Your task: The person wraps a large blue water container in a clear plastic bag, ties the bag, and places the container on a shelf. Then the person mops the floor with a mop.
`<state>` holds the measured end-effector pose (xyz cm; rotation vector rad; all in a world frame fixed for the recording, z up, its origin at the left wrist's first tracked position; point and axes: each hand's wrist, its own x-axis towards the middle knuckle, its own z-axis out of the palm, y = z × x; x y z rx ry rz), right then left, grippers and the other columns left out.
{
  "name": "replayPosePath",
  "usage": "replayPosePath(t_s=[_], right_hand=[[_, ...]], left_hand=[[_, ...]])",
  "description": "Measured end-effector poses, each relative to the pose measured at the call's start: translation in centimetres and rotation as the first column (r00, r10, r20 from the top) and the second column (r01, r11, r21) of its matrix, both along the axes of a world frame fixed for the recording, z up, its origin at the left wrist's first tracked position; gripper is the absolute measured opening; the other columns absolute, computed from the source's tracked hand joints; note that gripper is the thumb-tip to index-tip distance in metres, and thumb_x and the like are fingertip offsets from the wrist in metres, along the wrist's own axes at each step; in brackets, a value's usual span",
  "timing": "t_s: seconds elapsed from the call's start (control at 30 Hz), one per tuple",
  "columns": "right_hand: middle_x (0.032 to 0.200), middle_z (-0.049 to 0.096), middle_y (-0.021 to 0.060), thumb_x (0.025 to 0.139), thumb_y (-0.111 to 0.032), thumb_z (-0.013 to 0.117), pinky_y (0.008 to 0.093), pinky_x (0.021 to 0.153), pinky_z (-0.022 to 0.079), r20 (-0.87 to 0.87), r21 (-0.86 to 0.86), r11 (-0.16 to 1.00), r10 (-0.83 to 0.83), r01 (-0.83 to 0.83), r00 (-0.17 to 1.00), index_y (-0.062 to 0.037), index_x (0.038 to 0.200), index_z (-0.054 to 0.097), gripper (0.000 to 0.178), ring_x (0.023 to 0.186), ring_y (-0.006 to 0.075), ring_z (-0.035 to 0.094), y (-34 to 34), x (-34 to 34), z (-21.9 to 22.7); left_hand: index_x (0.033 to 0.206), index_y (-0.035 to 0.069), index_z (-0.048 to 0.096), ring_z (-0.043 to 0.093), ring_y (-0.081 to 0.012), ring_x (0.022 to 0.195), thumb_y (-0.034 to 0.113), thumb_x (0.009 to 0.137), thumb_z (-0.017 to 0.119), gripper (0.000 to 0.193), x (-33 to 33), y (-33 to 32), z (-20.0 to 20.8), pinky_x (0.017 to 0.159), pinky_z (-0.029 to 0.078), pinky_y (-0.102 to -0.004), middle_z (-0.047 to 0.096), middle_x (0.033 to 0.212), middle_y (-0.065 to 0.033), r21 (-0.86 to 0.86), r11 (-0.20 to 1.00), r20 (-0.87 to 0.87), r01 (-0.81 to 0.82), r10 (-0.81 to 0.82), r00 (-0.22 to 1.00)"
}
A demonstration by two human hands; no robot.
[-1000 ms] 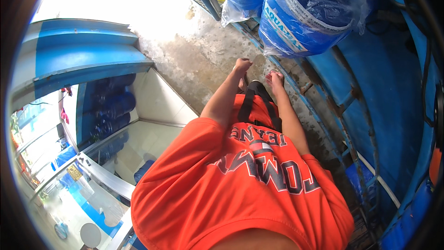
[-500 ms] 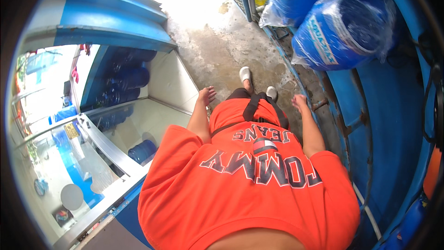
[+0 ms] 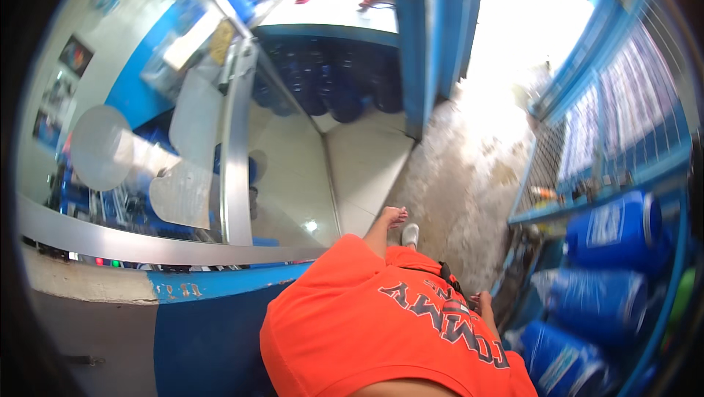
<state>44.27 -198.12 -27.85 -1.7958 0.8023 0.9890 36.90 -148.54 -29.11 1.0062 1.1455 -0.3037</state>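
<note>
We count two hands of our own, one to either side of the orange shirt [image 3: 396, 323] we wear. Our left grip [image 3: 394, 216] is just ahead of the shirt's left sleeve, its fingers loosely spread and half curled. Our right grip [image 3: 481, 300] shows small at the right edge of the shirt, partly hidden; we cannot tell whether it is spread or pressed together. Ahead of the shirt we see one white shoe [image 3: 410, 235] on the floor, appearing right by the left grip. To the right of the shirt, nearest our right grip, are three blue drums [image 3: 594, 301] in a row, at least two in clear plastic.

The floor [image 3: 469, 177] ahead of the shirt is blotchy grey concrete, very bright at its far end. Ahead and to the right of the shirt is one mesh cage [image 3: 543, 166] with a striped cloth [image 3: 623, 96]. To the left of the shirt we have a low wall [image 3: 205, 331] painted blue and grey, topped by a silver window frame [image 3: 237, 155]. Ahead and to the left of the shirt, dark blue containers [image 3: 341, 92] stand in shade, too dim for us to count, beside a blue post [image 3: 414, 52].
</note>
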Motion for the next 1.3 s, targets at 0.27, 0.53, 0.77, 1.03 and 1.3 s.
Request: replayPosePath(t_s=[0.27, 0.53, 0.77, 1.03, 1.3], right_hand=[[0.084, 0.067, 0.0078, 0.085, -0.020, 0.053, 0.0347, 0.061, 0.054, 0.278, 0.114, 0.884, 0.409, -0.453, 0.869, -0.0058, 0.094, 0.059, 0.018, 0.067, 0.0187, 0.067, 27.3, 20.3, 4.9], [0.079, 0.068, 0.0078, 0.088, -0.023, 0.061, 0.0311, 0.061, 0.053, 0.317, 0.132, 0.465, 0.817, -0.876, 0.482, -0.0042, 0.092, 0.067, 0.020, 0.066, 0.0167, 0.066, 54.5, 24.1, 1.5], [0.133, 0.061, 0.0152, 0.083, -0.046, 0.061, 0.0369, 0.113, 0.035, 0.177, -0.152, -0.427, 0.876, -0.891, -0.449, -0.0199, 0.120, 0.071, 0.046, 0.130, 0.0283, 0.052, 75.7, 24.1, -6.1], [0.116, 0.067, 0.0217, 0.077, -0.029, 0.059, 0.0418, 0.095, 0.049, 0.207, -0.133, -0.691, 0.681, -0.710, -0.702, -0.0057, 0.115, 0.070, 0.046, 0.110, 0.0358, 0.064, 89.7, 25.5, -8.4], [0.115, 0.068, 0.0238, 0.077, -0.026, 0.058, 0.0414, 0.092, 0.051, -0.036, 0.003, -0.673, 0.739, -0.740, -0.673, 0.0027, 0.111, 0.070, 0.046, 0.109, 0.0329, 0.066, 105.5, 25.0, -3.5]], left_hand=[[0.100, 0.007, 0.068, 0.065, -0.0110, 0.076, 0.011, 0.094, 0.060, 0.011, 1.5, 21.8, 11.4, 0.062, 0.047, -0.0226, 0.071, 0.092, -0.0027, 0.367, 0.663, 0.531, -0.653, 0.427, 0.732], [0.107, 0.003, 0.065, 0.066, -0.0133, 0.093, 0.012, 0.099, 0.054, 0.015, -5.8, 38.9, 36.7, 0.084, 0.052, -0.0253, 0.069, 0.099, -0.0071, 0.422, -0.088, 0.881, -0.902, 0.274, 0.386], [0.099, -0.002, 0.061, 0.063, -0.0203, 0.085, 0.007, 0.099, 0.052, 0.013, -5.6, 48.2, 53.9, 0.086, 0.048, -0.0333, 0.067, 0.095, -0.0125, 0.375, -0.874, 0.751, -0.310, 0.091, 0.654], [0.098, 0.001, 0.062, 0.069, -0.0275, 0.099, 0.000, 0.092, 0.051, 0.012, -3.7, 58.2, 57.4, 0.108, 0.036, -0.0466, 0.070, 0.102, -0.0126, 0.269, -0.721, 0.172, 0.639, 0.689, 0.704], [0.098, -0.005, 0.057, 0.070, -0.0317, 0.092, -0.005, 0.089, 0.047, 0.014, -5.8, 59.7, 55.0, 0.114, 0.032, -0.0549, 0.067, 0.093, -0.0185, 0.204, -0.736, 0.154, 0.646, 0.675, 0.721]])
